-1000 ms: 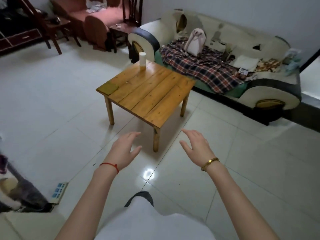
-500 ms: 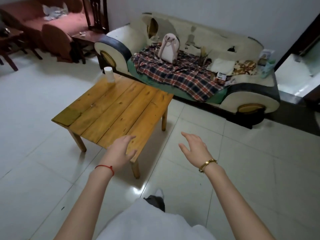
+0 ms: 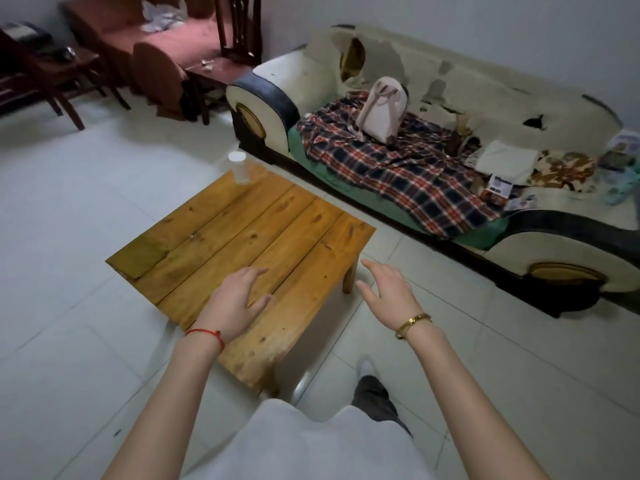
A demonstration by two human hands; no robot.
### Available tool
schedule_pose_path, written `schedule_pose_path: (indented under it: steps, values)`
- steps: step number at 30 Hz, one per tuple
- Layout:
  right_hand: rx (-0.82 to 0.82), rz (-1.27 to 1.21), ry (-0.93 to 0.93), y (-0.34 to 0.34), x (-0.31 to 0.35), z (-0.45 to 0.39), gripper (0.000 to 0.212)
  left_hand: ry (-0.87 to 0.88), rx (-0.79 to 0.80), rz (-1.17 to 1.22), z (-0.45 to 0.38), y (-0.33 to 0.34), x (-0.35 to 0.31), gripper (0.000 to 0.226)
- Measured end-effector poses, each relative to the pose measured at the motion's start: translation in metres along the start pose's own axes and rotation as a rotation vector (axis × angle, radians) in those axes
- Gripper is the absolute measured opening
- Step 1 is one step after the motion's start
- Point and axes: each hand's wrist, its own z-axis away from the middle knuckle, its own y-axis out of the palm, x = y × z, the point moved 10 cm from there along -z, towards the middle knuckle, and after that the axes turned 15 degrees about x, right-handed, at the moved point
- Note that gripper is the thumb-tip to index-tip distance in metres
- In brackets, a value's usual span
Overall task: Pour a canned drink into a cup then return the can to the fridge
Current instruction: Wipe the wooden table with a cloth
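Note:
A white cup (image 3: 239, 167) stands upright at the far corner of a low wooden table (image 3: 221, 233). My left hand (image 3: 232, 306), with a red string at the wrist, hovers over the table's near end with fingers apart and nothing in it. My right hand (image 3: 388, 295), wearing a gold bracelet, hangs empty and open just past the table's right edge, above the floor. No can and no fridge are in view.
A worn cream sofa (image 3: 554, 251) with a plaid blanket (image 3: 398, 168), a pale bag (image 3: 381, 110) and loose items runs along the right wall. Dark wooden chairs (image 3: 239, 26) and a red couch (image 3: 166, 39) stand at the back left. White tiled floor (image 3: 69, 237) surrounds the table.
I have walked closer to the table, which now fills more of the view. My left hand is now over its near end. Both hands stay empty.

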Motion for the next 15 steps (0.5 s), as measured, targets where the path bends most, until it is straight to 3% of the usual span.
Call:
schedule_pose_path:
  steps: [6, 15]
  values:
    - [0.112, 0.037, -0.148, -0.026, -0.011, -0.098, 0.053, -0.153, -0.075, 0.078, -0.06, -0.009, 0.003, 0.054]
    - [0.278, 0.199, -0.416, -0.102, -0.004, -0.237, 0.052, -0.39, -0.315, 0.24, -0.12, -0.036, -0.02, 0.052]
